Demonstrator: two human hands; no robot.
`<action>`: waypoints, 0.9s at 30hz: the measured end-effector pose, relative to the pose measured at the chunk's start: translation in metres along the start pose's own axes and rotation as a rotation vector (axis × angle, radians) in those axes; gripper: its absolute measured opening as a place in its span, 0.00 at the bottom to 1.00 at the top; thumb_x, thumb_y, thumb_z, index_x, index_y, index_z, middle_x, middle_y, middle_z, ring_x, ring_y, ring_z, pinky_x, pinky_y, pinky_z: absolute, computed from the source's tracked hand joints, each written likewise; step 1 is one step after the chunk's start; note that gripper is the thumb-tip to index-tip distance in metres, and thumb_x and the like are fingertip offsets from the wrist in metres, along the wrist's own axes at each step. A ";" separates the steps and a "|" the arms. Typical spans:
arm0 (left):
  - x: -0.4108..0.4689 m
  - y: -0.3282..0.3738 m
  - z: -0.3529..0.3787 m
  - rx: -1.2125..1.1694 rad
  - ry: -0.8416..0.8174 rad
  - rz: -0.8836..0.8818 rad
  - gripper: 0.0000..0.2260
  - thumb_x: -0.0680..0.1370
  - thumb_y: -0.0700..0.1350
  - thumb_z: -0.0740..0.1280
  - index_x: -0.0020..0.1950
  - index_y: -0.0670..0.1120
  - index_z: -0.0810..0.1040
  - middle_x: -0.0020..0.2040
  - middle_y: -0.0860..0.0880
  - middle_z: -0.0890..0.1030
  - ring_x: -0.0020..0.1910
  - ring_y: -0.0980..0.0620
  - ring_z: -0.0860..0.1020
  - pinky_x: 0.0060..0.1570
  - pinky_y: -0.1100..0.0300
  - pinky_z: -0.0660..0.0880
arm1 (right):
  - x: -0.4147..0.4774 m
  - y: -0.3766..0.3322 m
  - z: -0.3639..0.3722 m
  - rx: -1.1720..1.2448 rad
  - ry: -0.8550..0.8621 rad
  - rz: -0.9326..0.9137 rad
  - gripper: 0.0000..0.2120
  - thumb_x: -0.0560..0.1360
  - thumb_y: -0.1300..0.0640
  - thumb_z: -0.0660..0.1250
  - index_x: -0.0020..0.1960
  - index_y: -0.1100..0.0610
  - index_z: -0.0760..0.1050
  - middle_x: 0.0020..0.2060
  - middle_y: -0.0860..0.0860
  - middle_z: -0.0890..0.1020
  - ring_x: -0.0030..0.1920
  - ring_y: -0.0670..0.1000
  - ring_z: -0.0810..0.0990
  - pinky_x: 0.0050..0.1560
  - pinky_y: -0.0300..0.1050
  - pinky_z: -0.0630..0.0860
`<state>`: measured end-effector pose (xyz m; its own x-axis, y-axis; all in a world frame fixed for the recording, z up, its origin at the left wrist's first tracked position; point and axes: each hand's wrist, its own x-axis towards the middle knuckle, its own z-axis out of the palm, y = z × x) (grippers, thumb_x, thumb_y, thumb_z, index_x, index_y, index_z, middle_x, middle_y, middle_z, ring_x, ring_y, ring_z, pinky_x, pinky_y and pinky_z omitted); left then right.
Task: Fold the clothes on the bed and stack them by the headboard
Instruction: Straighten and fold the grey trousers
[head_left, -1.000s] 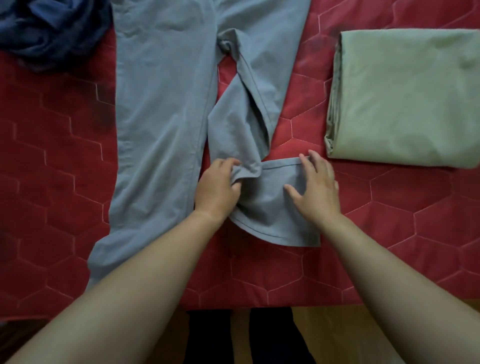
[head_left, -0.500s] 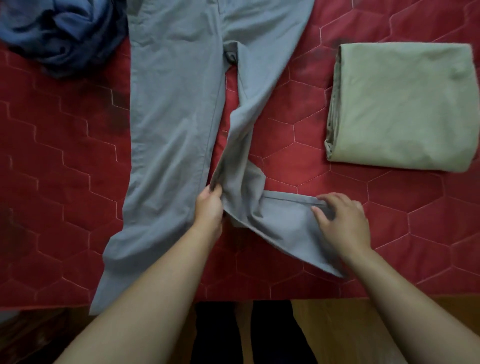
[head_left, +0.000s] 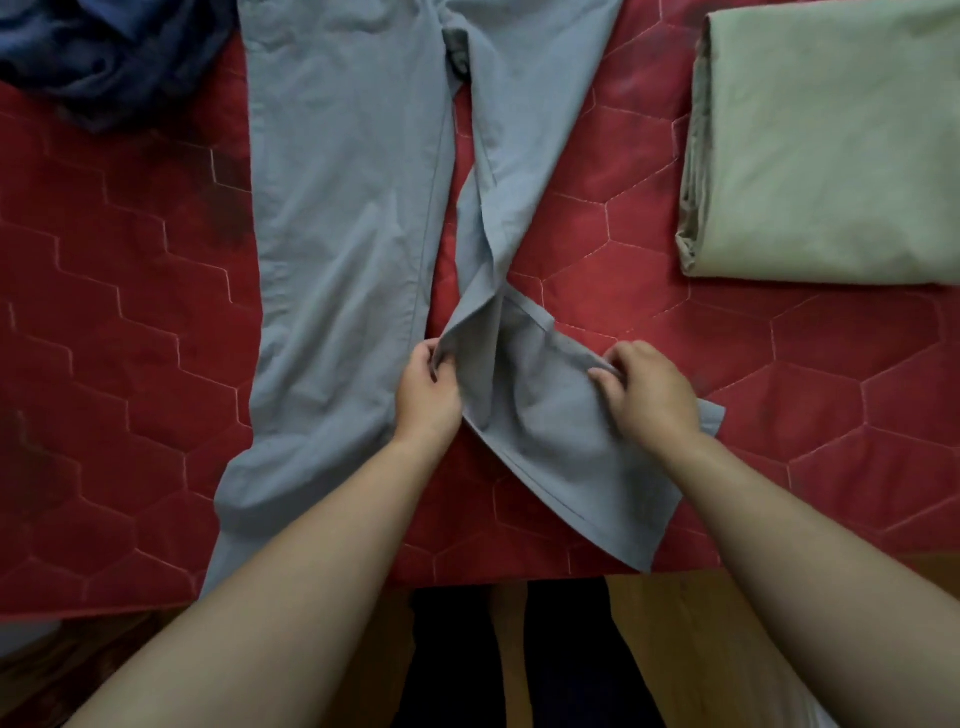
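Grey-blue trousers (head_left: 348, 218) lie spread on the red quilted bed (head_left: 114, 322), waist toward the top of the view. The left leg lies flat and reaches the bed's front edge. The right leg (head_left: 561, 447) is twisted in the middle, its lower part slanting to the right. My left hand (head_left: 426, 395) pinches the inner edge of that leg at the twist. On the leg's outer edge, my right hand (head_left: 649, 395) grips the cloth. A folded pale green garment (head_left: 831, 150) lies at the upper right.
A crumpled dark blue garment (head_left: 104, 52) sits at the upper left corner. The bed's front edge (head_left: 467, 579) runs across below my hands, with wooden floor (head_left: 675, 639) and my dark trouser legs beneath it.
Both hands pulled the bunched right trouser leg toward the bed's front edge, so it has stretched out longer. My right hand shifted from lying flat on the cloth to gripping its edge.
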<state>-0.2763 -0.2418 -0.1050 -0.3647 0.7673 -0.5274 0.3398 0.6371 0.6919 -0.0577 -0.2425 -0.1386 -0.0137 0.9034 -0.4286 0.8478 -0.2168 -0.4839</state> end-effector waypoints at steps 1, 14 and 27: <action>-0.002 0.001 0.003 -0.018 -0.010 0.007 0.04 0.80 0.42 0.60 0.49 0.45 0.74 0.41 0.49 0.77 0.42 0.53 0.75 0.43 0.61 0.71 | -0.006 0.008 -0.006 0.047 0.053 0.060 0.07 0.75 0.53 0.65 0.45 0.57 0.74 0.42 0.53 0.76 0.44 0.56 0.74 0.39 0.45 0.64; -0.026 0.008 0.064 0.106 -0.159 -0.142 0.15 0.77 0.45 0.65 0.61 0.41 0.70 0.59 0.45 0.77 0.58 0.47 0.75 0.55 0.61 0.68 | -0.069 0.074 -0.038 0.135 0.078 0.328 0.13 0.73 0.50 0.68 0.53 0.55 0.75 0.49 0.53 0.80 0.49 0.56 0.77 0.44 0.44 0.68; -0.002 0.024 0.053 0.156 -0.230 -0.084 0.07 0.77 0.46 0.66 0.53 0.47 0.71 0.53 0.46 0.78 0.51 0.48 0.77 0.53 0.58 0.74 | -0.066 0.048 -0.052 0.290 0.388 0.395 0.05 0.77 0.56 0.63 0.48 0.57 0.74 0.43 0.54 0.79 0.46 0.58 0.77 0.41 0.44 0.66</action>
<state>-0.2219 -0.2238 -0.1133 -0.1969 0.6963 -0.6903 0.4521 0.6892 0.5663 0.0111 -0.2932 -0.0935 0.5112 0.7911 -0.3358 0.5702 -0.6046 -0.5562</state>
